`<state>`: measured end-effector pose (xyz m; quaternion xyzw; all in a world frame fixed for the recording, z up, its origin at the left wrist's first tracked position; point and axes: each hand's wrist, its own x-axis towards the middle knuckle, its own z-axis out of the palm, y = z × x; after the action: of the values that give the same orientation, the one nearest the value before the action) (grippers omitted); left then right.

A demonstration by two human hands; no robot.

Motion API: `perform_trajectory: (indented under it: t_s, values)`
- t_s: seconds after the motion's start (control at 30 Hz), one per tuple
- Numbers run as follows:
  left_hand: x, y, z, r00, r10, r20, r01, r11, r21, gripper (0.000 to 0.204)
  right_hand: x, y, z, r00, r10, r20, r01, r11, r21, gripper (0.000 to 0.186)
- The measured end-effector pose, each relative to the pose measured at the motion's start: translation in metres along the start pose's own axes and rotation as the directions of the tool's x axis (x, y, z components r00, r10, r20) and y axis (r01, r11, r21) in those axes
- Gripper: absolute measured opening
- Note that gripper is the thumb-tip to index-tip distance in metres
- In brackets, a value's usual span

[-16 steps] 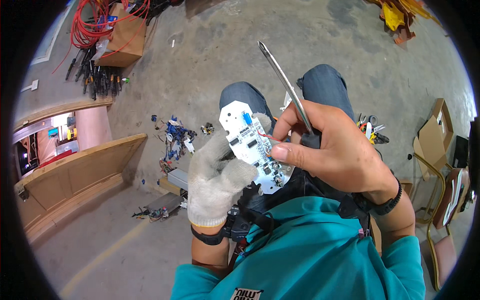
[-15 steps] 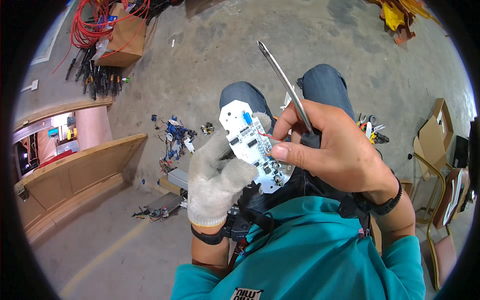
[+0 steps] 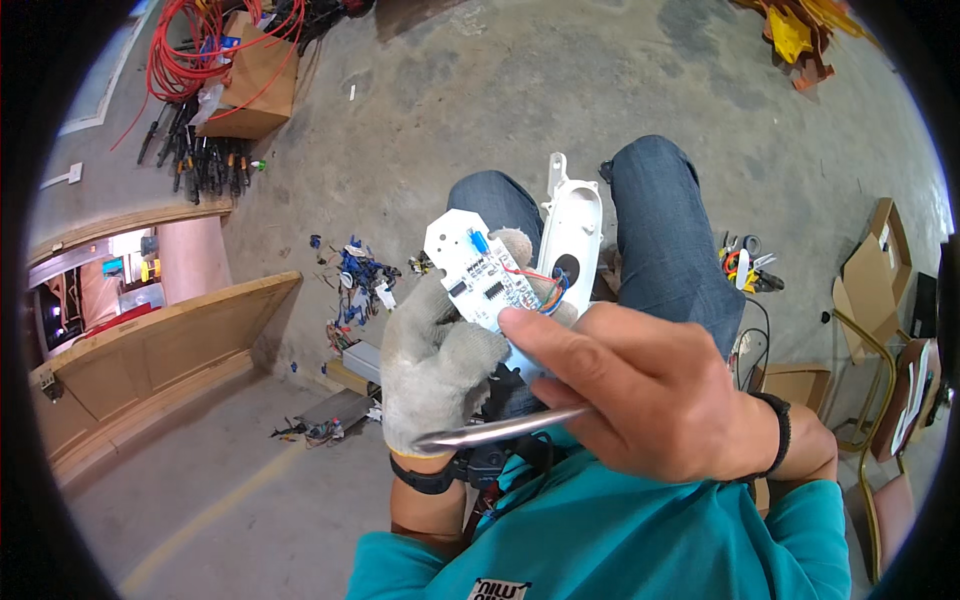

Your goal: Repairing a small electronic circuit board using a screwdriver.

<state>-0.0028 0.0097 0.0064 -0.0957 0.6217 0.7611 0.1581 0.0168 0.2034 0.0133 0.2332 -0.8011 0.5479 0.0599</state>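
Note:
My left hand (image 3: 428,352), in a pale knitted glove, grips a white circuit board (image 3: 465,262) by its edge over my lap. Dark chips and a blue component show on the board's upper face. Red, blue and orange wires (image 3: 553,292) come off its right side. My bare right hand (image 3: 665,390) is closed around a screwdriver (image 3: 500,430), whose metal shaft points left across my left wrist; its handle is hidden in the palm. The right index fingertip is at the board's lower part, covering some of it. Behind the board, a long white plastic housing (image 3: 577,220) lies between my thighs.
Blue connectors and wires (image 3: 360,275) lie on the concrete floor at left, near a wooden panel (image 3: 170,345). Pliers and scissors (image 3: 748,262) lie right of my knee. A cardboard box (image 3: 255,85) with red cable (image 3: 180,50) stands far left; a chair (image 3: 885,400) stands right.
The screwdriver has swung from pointing up and away to pointing left across my left wrist. My right hand has moved lower, its index finger now extended to the board. The white housing has come into view.

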Motion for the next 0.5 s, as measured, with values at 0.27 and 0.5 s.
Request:
perform_trajectory:
  t_s: [0.27, 0.5]
  values:
    - [0.0011, 0.0028, -0.0037, 0.997, -0.002, 0.071, 0.003, 1.0, -0.02, 0.062, -0.0096, -0.0035, 0.0102, 0.997, -0.003, 0.075, 0.02, 0.974, -0.227, 0.07]
    - [-0.0003, 0.0015, -0.0023, 0.991, 0.113, 0.072, -0.122, 0.982, 0.143, 0.057, -0.0073, -0.0061, 0.0095, 0.998, 0.019, 0.064, -0.003, 0.969, -0.246, 0.074]
